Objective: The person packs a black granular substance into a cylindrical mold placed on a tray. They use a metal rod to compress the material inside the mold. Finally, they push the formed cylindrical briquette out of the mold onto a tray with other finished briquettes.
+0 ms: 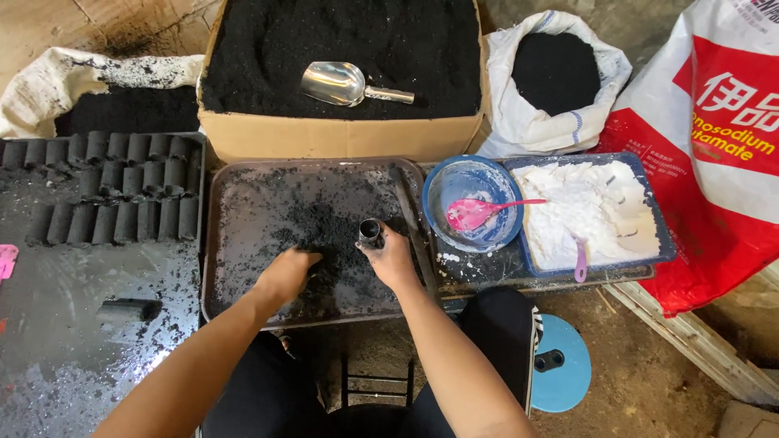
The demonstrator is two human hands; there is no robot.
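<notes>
Left hand (pixel 286 272): curled into the black powder (pixel 324 235), scooping, fingers buried.
Right hand (pixel 392 258): closed around a small metal tube (pixel 371 233), upright, open end up.
Tube: at 3 o'clock on the dark tray (pixel 243 195), just beside the powder heap.
Cardboard box (pixel 341 136): at 12 o'clock, full of powder, metal scoop (pixel 345 83) lying inside.
Blue bowl (pixel 442 191): at 2 o'clock, pink spoon (pixel 479 213) inside.
Black cylinders (pixel 114 186): at 9 o'clock, in rows.
</notes>
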